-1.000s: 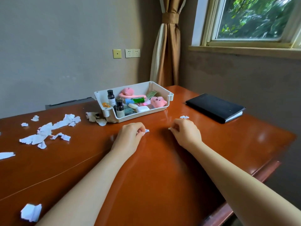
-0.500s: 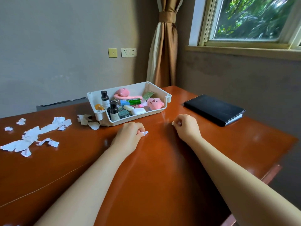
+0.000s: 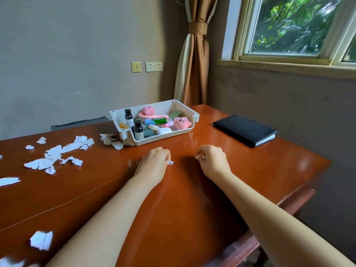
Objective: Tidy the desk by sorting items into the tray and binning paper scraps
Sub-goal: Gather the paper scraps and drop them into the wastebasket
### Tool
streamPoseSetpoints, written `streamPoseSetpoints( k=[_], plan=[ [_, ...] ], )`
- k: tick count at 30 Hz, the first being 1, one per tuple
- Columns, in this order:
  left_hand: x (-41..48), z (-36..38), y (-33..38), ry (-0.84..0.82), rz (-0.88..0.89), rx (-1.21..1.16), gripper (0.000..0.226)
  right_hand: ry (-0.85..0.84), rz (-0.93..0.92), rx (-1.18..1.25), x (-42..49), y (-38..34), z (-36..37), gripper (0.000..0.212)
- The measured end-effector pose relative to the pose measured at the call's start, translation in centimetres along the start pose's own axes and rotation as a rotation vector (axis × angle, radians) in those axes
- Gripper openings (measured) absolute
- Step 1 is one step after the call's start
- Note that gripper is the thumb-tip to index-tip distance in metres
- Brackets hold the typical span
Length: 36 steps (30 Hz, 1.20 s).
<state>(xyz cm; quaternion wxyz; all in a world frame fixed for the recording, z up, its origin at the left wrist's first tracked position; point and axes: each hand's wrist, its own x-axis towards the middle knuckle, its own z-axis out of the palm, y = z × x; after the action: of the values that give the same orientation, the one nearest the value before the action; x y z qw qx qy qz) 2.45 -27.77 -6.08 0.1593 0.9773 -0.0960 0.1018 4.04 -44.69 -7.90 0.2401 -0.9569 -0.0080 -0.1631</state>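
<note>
On the brown desk (image 3: 192,199) stands a white tray (image 3: 195,116) holding small bottles, pink plush toys, soaps and tubes. My left hand (image 3: 154,162) rests in front of the tray, fingers closed on a small white paper scrap (image 3: 170,162). My right hand (image 3: 212,158) is a short way to the right, pinching another small scrap (image 3: 198,157) at its fingertips. Torn white paper scraps (image 3: 55,155) lie scattered over the left part of the desk, with more (image 3: 110,140) beside the tray's left corner and one (image 3: 41,240) near the front edge.
A black notebook (image 3: 244,129) lies at the right of the desk, near its edge. Behind the desk are a wall with sockets (image 3: 154,66), a tied brown curtain (image 3: 194,54) and a window (image 3: 298,26).
My right hand reached forward to the scrap that lay ahead of it and has drawn back; that spot is now bare. The left hand has stayed on its scrap. The view shifted.
</note>
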Motion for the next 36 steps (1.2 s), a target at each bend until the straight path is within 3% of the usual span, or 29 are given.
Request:
streamPoseSetpoints(
  k=[8,11,13,21,29,33,36],
  plan=[
    [-5.1,-2.7,-1.1,-0.05,-0.027,0.014,0.003,-0.199,-0.054,0.028,-4.4,-4.8,-0.8,0.014],
    [-7.4,-4.6,-2.5,-0.063,-0.064,-0.014,0.024,-0.255,-0.115,0.089,-6.2,-6.8,-0.9,0.008],
    [-9.7,-6.5,-3.8,-0.073,-0.105,-0.027,0.024,-0.296,-0.169,0.136,-7.7,-8.7,-1.0,0.005],
    [-19.7,-11.8,-9.4,0.031,-0.203,-0.093,0.017,-0.442,-0.515,0.262,-14.8,-16.6,-0.2,0.021],
    [-27.5,-11.7,-13.6,0.187,-0.338,-0.023,0.016,-0.464,-0.641,0.32,-18.8,-21.3,2.8,0.017],
    [-28.7,-10.0,-15.3,0.16,-0.346,0.079,0.021,-0.369,-0.7,0.152,-19.7,-22.4,4.1,0.036],
    [-28.4,-9.3,-15.7,0.123,-0.382,0.109,0.047,-0.397,-0.721,0.054,-20.2,-22.8,4.6,0.058]
  ],
)
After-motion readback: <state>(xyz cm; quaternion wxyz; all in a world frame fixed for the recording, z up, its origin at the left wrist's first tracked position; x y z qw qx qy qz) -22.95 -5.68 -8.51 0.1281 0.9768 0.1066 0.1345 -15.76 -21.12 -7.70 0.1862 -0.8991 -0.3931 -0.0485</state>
